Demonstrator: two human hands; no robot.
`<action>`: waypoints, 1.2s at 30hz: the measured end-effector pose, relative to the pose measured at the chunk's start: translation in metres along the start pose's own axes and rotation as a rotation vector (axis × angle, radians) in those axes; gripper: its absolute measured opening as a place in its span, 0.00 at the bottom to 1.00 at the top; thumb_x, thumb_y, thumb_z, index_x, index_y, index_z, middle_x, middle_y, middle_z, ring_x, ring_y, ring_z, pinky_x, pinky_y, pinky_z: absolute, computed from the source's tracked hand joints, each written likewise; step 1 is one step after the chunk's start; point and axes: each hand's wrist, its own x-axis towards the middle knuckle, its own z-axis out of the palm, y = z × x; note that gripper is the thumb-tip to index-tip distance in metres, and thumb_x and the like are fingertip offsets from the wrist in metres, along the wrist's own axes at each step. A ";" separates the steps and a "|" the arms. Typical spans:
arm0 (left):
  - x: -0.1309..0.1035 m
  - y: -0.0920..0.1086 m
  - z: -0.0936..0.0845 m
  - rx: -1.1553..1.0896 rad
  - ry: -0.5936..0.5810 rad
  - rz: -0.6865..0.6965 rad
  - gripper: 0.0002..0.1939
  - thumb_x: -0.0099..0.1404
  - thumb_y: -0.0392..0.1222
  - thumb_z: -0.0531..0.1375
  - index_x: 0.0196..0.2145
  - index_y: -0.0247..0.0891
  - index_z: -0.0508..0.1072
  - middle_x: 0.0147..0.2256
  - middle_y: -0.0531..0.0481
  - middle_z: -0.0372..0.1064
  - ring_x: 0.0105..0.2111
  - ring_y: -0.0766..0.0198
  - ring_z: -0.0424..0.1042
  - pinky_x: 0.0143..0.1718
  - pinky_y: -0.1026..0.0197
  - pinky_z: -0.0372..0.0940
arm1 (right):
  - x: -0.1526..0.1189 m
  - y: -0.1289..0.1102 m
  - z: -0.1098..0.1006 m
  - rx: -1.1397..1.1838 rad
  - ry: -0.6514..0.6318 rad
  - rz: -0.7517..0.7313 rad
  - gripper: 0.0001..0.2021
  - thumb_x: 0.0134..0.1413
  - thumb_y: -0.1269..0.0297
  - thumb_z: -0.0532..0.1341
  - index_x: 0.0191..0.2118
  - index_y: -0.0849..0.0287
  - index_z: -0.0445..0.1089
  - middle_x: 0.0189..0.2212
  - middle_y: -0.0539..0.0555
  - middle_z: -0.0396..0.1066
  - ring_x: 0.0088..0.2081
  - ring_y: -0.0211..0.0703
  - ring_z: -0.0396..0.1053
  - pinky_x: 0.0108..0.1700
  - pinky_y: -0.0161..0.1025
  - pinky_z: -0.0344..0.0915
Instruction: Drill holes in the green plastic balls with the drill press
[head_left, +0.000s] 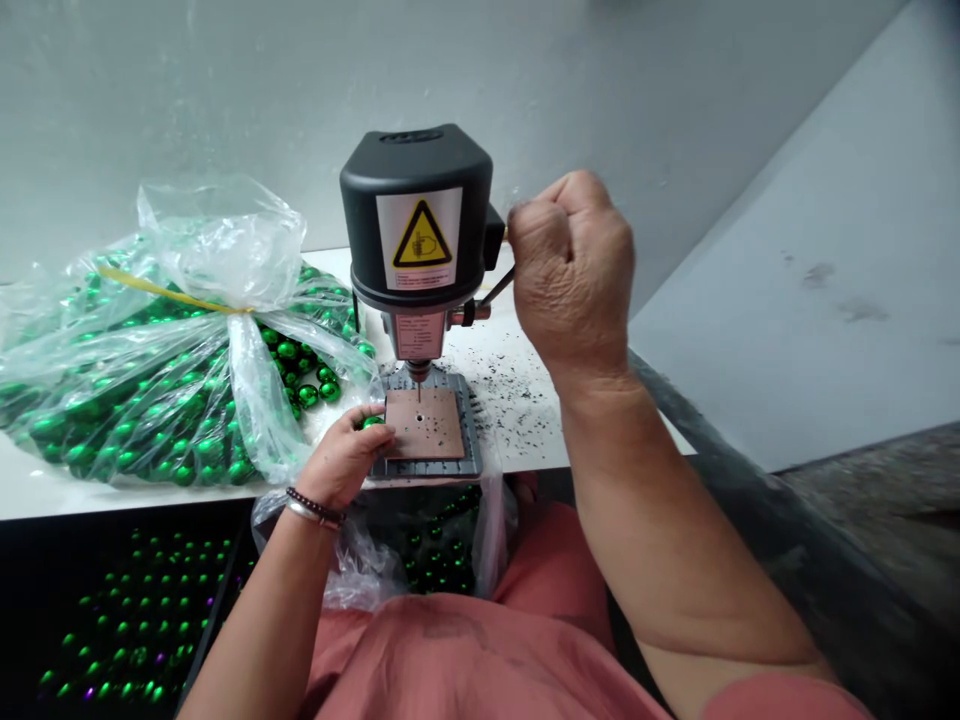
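At lower left, a dark surface (52,560) is dotted with green, too dim to make out. Above it, on a white desk (45,495), a tied plastic bag (217,240) bulges with glossy green balls (289,350). The left hand (349,450) has its grip pinched on one green ball (372,422) at the left edge of a brown board (442,440), apart from the bit (420,390) of a bench drill (416,170). That ball is not yet under the bit; whether it is already pierced cannot be told. Below the desk edge, a second bag (491,540) shows more balls. Dark chips (517,420) suggest drilling partly done, the bulging bag plenty left. At right, the right hand (574,270) is fisted around the drill's lever (499,287).
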 end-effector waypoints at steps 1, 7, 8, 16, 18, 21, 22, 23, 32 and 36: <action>0.000 -0.001 0.000 0.154 0.002 0.058 0.19 0.47 0.37 0.61 0.39 0.36 0.66 0.26 0.55 0.62 0.27 0.70 0.64 0.35 0.62 0.63 | 0.000 0.000 0.000 0.002 0.001 -0.001 0.11 0.53 0.64 0.51 0.22 0.57 0.50 0.18 0.45 0.50 0.22 0.31 0.47 0.28 0.34 0.50; 0.001 -0.005 0.008 0.718 0.010 0.282 0.39 0.46 0.41 0.63 0.55 0.38 0.53 0.33 0.53 0.65 0.30 0.67 0.65 0.35 0.62 0.62 | 0.002 0.001 -0.001 -0.004 -0.019 -0.012 0.11 0.52 0.62 0.50 0.22 0.56 0.50 0.18 0.46 0.51 0.22 0.34 0.47 0.28 0.36 0.50; 0.002 -0.006 0.009 0.756 0.018 0.274 0.37 0.46 0.42 0.63 0.53 0.36 0.55 0.34 0.52 0.65 0.31 0.66 0.66 0.34 0.62 0.62 | 0.003 0.001 -0.001 -0.008 -0.022 -0.011 0.11 0.52 0.62 0.49 0.22 0.56 0.50 0.18 0.47 0.51 0.22 0.34 0.47 0.28 0.36 0.50; 0.015 -0.006 0.010 1.008 -0.043 0.402 0.22 0.55 0.42 0.58 0.48 0.38 0.67 0.47 0.44 0.66 0.46 0.59 0.66 0.49 0.58 0.59 | 0.005 0.000 -0.001 0.003 -0.032 0.026 0.12 0.52 0.63 0.52 0.22 0.56 0.49 0.18 0.46 0.51 0.22 0.33 0.47 0.27 0.35 0.50; 0.016 -0.005 0.012 1.022 -0.068 0.367 0.23 0.56 0.43 0.57 0.50 0.37 0.66 0.46 0.44 0.68 0.45 0.59 0.68 0.48 0.58 0.61 | 0.005 -0.001 -0.002 0.009 -0.036 0.026 0.12 0.52 0.63 0.52 0.22 0.56 0.49 0.19 0.46 0.52 0.22 0.33 0.48 0.28 0.35 0.51; 0.016 -0.004 0.015 1.078 -0.045 0.330 0.21 0.55 0.44 0.57 0.47 0.35 0.67 0.42 0.44 0.71 0.40 0.58 0.70 0.43 0.58 0.63 | 0.004 -0.001 -0.003 0.019 -0.033 0.018 0.12 0.52 0.62 0.52 0.22 0.56 0.50 0.19 0.46 0.52 0.22 0.33 0.49 0.28 0.34 0.51; 0.016 -0.004 0.016 1.099 -0.037 0.330 0.20 0.55 0.45 0.57 0.45 0.35 0.68 0.40 0.45 0.72 0.39 0.59 0.71 0.42 0.59 0.63 | 0.003 0.000 -0.003 0.023 -0.034 0.015 0.12 0.52 0.62 0.51 0.22 0.56 0.50 0.19 0.46 0.52 0.22 0.33 0.49 0.27 0.34 0.51; 0.016 -0.003 0.017 1.118 -0.040 0.336 0.19 0.55 0.45 0.57 0.45 0.36 0.69 0.40 0.45 0.72 0.39 0.59 0.71 0.41 0.59 0.63 | 0.003 0.000 -0.003 0.027 -0.034 0.013 0.11 0.52 0.62 0.51 0.22 0.56 0.50 0.19 0.46 0.52 0.23 0.33 0.49 0.28 0.34 0.51; 0.033 -0.002 0.025 1.155 -0.090 0.446 0.20 0.54 0.43 0.59 0.45 0.36 0.72 0.47 0.44 0.69 0.47 0.58 0.68 0.49 0.58 0.60 | 0.003 0.000 -0.003 0.048 -0.025 -0.018 0.11 0.53 0.64 0.51 0.22 0.57 0.51 0.19 0.46 0.51 0.23 0.32 0.50 0.28 0.34 0.52; 0.038 -0.003 0.023 1.075 -0.124 0.390 0.21 0.52 0.43 0.60 0.45 0.35 0.72 0.47 0.44 0.69 0.47 0.58 0.68 0.50 0.58 0.60 | 0.004 0.001 -0.003 0.064 -0.024 -0.018 0.11 0.52 0.63 0.51 0.23 0.57 0.51 0.18 0.45 0.50 0.22 0.31 0.48 0.27 0.34 0.51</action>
